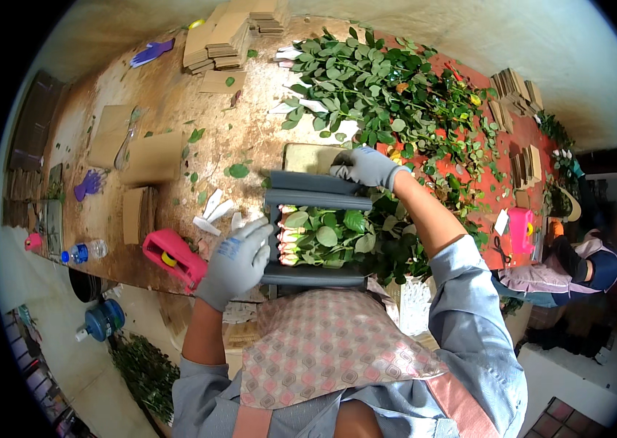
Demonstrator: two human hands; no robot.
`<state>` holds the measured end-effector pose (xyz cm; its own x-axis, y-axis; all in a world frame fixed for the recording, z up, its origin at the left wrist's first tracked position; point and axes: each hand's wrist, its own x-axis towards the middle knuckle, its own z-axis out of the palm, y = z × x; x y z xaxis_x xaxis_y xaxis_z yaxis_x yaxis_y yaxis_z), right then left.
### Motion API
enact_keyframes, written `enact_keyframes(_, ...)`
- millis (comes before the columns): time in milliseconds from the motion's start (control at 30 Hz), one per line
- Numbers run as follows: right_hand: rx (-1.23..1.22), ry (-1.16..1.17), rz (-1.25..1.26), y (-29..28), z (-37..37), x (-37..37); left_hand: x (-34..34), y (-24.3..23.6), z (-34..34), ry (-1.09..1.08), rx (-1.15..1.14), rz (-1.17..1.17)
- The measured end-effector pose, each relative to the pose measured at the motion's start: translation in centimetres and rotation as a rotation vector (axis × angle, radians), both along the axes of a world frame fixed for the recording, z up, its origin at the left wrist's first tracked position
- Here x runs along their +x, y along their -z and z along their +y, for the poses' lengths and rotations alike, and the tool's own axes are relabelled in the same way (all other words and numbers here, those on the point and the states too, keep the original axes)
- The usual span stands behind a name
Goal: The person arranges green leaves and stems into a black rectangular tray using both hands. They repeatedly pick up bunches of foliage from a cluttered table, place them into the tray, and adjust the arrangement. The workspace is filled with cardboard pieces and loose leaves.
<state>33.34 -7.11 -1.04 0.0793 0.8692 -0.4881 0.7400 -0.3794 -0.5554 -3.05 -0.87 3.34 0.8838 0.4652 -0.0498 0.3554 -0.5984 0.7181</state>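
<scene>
Pink-tipped roses (290,241) with green leaves lie in a dark grey padded holder (312,274) before me. My left hand (239,263), in a grey glove, is at the holder's left end, fingers bent together; what they hold, if anything, is hidden. My right hand (370,168), also gloved, curls its fingers at the holder's upper flap, over a pale rectangular pad (305,157); its grip is unclear. A pink tape dispenser (173,259) sits left of my left hand, near white paper strips (206,223).
Leafy stems (367,87) cover the back right of the worktable (75,219). Cardboard stacks (221,44), purple gloves (89,186), a water bottle (86,252), scissors (499,248) and another pink dispenser (520,230) lie around. A co-worker (585,270) is at the right. A water jug (104,321) stands below left.
</scene>
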Motion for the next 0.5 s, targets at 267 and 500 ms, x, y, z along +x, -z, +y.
enact_keyframes(267, 0.305, -0.161, -0.315, -1.4, -2.3, -0.8, -0.1, -1.8, 0.8, -0.030, -0.104, -0.054)
enact_keyframes(500, 0.920, -0.069, -0.528, -20.0, -6.5, -7.4, 1.4, -2.7, 0.9, -0.341, -0.111, -0.423)
